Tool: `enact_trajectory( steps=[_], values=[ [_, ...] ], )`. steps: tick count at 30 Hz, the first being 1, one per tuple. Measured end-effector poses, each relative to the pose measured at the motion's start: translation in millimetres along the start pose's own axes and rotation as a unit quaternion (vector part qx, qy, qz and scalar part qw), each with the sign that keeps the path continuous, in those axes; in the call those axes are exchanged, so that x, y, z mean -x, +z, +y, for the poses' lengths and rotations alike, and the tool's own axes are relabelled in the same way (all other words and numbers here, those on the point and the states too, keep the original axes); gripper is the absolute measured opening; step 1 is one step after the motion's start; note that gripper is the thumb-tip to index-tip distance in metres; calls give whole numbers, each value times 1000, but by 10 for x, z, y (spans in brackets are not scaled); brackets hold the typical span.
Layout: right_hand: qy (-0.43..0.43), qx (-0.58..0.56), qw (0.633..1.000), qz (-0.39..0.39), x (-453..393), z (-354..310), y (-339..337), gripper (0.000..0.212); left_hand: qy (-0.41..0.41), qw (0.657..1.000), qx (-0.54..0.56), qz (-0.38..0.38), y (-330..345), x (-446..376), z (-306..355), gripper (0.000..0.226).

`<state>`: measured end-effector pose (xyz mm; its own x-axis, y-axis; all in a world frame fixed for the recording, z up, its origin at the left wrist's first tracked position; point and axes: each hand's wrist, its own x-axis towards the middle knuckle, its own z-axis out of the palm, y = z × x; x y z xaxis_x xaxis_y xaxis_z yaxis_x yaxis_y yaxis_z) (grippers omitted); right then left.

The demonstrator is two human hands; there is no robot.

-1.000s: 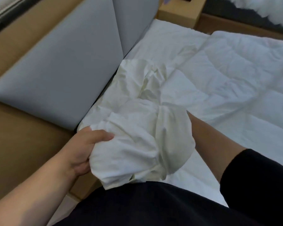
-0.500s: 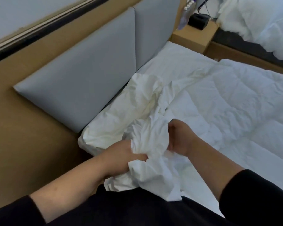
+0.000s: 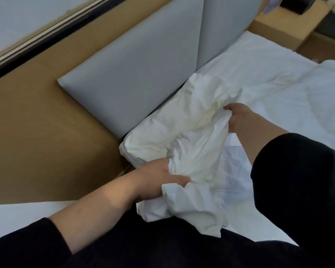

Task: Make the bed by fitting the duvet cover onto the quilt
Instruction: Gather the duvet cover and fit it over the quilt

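A crumpled white duvet cover (image 3: pixel 193 132) lies bunched at the near corner of the bed, next to the grey headboard. My left hand (image 3: pixel 159 180) grips a fold of it at the near edge. My right hand (image 3: pixel 238 118) pinches another fold further up, fingers curled into the cloth. The white quilt (image 3: pixel 302 105) spreads flat over the mattress to the right; how much of it sits inside the cover is hidden.
A grey padded headboard (image 3: pixel 143 78) on a brown wooden panel (image 3: pixel 37 132) runs along the left. A wooden bedside table (image 3: pixel 290 22) stands at the far right with a dark object on it. Another white heap shows at the top right corner.
My right hand came out from under the cloth and now pinches it further up the bed. My left hand shifted its grip, and the cover stretched out along the headboard.
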<state>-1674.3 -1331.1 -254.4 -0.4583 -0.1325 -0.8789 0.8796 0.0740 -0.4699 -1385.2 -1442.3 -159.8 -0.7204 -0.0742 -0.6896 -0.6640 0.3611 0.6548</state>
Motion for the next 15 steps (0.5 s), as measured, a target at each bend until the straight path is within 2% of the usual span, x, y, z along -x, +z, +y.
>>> enact_trajectory(
  steps=[3, 6, 9, 11, 13, 15],
  values=[
    [-151, -55, 987, 13, 640, -809, -287, 35, 19, 997, 75, 21, 37, -46, 216, 35],
    [-330, -80, 940, 21, 1874, -1421, -842, 29, 58, 989, 132, 15, 20, -71, 562, 52],
    [-432, -63, 893, 111, 2668, -1476, -1779, 23, 90, 987, 135, -12, -16, -99, 908, 43],
    [-416, -15, 895, 160, 2682, -1234, -2566, 34, 109, 983, 135, -52, -5, -70, 1108, 51],
    [-354, 47, 896, 265, 2308, -894, -3453, 63, 112, 977, 158, -84, 27, -49, 1202, 55],
    [-229, 93, 901, 358, 1958, -333, -3988, 59, 101, 971, 188, -110, 65, -57, 1230, 54]
  ],
)
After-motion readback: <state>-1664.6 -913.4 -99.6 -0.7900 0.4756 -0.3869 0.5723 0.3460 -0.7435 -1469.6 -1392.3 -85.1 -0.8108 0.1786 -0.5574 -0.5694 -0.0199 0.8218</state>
